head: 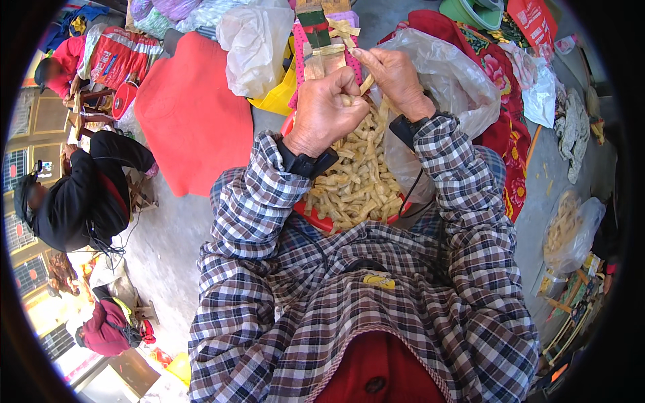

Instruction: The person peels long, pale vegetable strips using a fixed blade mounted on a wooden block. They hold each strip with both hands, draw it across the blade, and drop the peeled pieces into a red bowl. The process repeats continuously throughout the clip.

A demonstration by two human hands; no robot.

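Observation:
Both hands are raised over a red basin (322,221) heaped with twisted, yellowish dried strips (360,186). My left hand (330,108) is closed in a fist, with the lower end of a pale, flat strip (367,84) at its thumb and fingers. My right hand (395,80) pinches the upper part of this strip between thumb and fingertip. Just beyond the hands stands a wooden board (325,63) with a dark green and red band (314,27) around it, on a pink dotted cloth (298,60). More flat strips (343,30) lie across the board's top.
A red mat (196,116) lies to the left, beside a yellow bag (277,95) and a white plastic bag (254,50). A clear plastic bag (443,75) and a red floral cloth (509,151) are at the right. Several people sit at the far left, one in black (83,201).

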